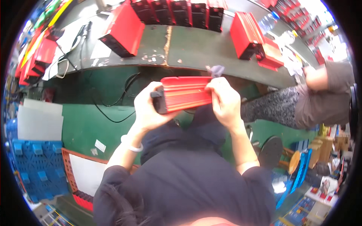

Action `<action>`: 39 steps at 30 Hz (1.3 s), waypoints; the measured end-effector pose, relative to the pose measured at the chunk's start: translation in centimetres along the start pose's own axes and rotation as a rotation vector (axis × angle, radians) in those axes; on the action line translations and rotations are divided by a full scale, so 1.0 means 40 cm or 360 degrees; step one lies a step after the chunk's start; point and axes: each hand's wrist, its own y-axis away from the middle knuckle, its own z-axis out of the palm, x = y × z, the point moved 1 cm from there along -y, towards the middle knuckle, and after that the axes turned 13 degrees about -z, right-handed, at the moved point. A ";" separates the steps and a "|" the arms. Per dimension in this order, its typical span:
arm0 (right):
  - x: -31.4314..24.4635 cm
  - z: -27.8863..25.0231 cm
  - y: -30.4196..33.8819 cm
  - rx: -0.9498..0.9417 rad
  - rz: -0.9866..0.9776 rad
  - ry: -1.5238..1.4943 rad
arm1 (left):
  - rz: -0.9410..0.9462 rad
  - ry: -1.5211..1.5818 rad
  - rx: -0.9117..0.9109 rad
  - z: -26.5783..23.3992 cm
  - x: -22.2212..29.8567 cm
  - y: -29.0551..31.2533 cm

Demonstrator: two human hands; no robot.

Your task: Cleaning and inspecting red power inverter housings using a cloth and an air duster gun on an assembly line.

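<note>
A red ribbed metal case (187, 92) with a black end piece is held up in front of my body, beyond my lap. My left hand (145, 107) is wrapped round its black end, thumb and fingers on either side. At the other end my right hand (225, 98) is closed on the case, its fingertips pressed against the red ribs near the edge. A small greyish-purple scrap (217, 70) shows just past my right fingers; whether it is cloth, and whether the hand holds it, I cannot tell.
Along the dark workbench (196, 47) ahead stand several red and black cases (180, 14), one larger red case (126, 32) at left and another (247, 32) at right. A clear bottle (268, 22) is behind. A co-worker's arm (317, 79) is at right. Blue plastic pallet (39, 169) lies left.
</note>
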 end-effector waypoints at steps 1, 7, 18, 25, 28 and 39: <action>-0.017 0.008 -0.003 0.0023 -0.0010 -0.0046 | -0.0010 -0.0166 0.0004 0.000 0.011 0.002; -0.136 0.080 -0.074 -0.0065 -0.0334 -0.0344 | -0.0094 -0.0137 -0.0064 0.005 0.009 0.043; 0.111 0.041 0.038 -0.0148 0.0120 0.0059 | 0.0019 -0.0056 0.0173 -0.083 -0.038 0.052; 0.241 0.059 0.153 0.0868 0.1228 -0.2559 | -0.0293 0.0769 0.0057 -0.073 -0.049 0.045; 0.230 0.060 0.150 0.0891 0.1144 -0.2598 | -0.0715 0.1327 -0.0010 -0.063 -0.061 0.039; 0.182 -0.026 0.045 0.0650 0.0698 -0.1194 | 0.0190 -0.0096 0.0118 -0.055 0.006 0.006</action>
